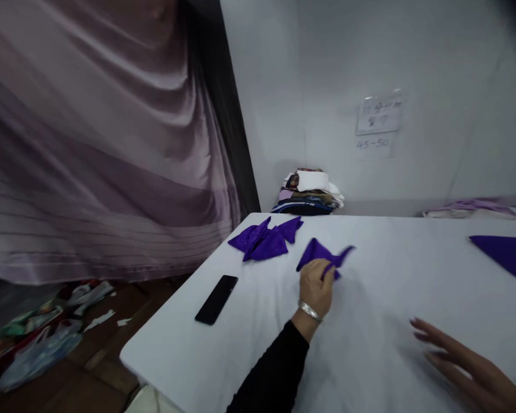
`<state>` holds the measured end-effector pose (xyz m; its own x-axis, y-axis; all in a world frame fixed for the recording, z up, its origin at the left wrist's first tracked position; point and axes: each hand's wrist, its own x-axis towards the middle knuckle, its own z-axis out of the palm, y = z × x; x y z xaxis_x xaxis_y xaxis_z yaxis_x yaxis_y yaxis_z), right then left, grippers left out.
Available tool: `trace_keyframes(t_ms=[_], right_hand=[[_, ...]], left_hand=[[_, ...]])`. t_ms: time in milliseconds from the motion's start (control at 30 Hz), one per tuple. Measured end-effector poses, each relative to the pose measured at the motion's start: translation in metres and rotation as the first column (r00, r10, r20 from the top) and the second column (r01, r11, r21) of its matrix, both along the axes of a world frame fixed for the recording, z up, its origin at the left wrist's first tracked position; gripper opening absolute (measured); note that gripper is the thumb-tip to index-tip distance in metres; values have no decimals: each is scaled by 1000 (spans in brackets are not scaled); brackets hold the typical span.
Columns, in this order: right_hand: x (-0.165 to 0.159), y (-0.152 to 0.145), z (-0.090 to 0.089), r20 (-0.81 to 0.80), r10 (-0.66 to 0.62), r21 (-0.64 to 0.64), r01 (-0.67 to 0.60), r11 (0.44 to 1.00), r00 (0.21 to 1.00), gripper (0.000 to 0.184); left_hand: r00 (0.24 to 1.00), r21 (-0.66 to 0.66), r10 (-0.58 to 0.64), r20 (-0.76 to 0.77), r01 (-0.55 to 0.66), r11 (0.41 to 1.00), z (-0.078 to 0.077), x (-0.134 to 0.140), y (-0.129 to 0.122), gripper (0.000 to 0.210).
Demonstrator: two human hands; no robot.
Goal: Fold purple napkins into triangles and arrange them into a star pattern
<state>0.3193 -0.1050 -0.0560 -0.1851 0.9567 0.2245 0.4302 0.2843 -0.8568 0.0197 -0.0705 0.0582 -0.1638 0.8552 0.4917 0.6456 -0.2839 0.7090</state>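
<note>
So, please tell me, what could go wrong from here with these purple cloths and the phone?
The phone lies near the left edge of the table; a bump might knock it off.
The loose pile of purple cloths also sits close to that edge, so a piece could slide down.
The purple cloth in the left hand is bunched, so it may crease.
</note>
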Motion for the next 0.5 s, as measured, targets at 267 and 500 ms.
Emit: trace_keyframes(t_ms=[267,500], right_hand=[[-71,14,57,-514,-136,-251,3,968,847,64],[-54,20,33,-608,-293,-317,113,942,737,91]], left_hand=[[581,-82,-321,748,560,824,12,56,-39,32],[263,14,-244,934,652,758,30,54,-42,34]])
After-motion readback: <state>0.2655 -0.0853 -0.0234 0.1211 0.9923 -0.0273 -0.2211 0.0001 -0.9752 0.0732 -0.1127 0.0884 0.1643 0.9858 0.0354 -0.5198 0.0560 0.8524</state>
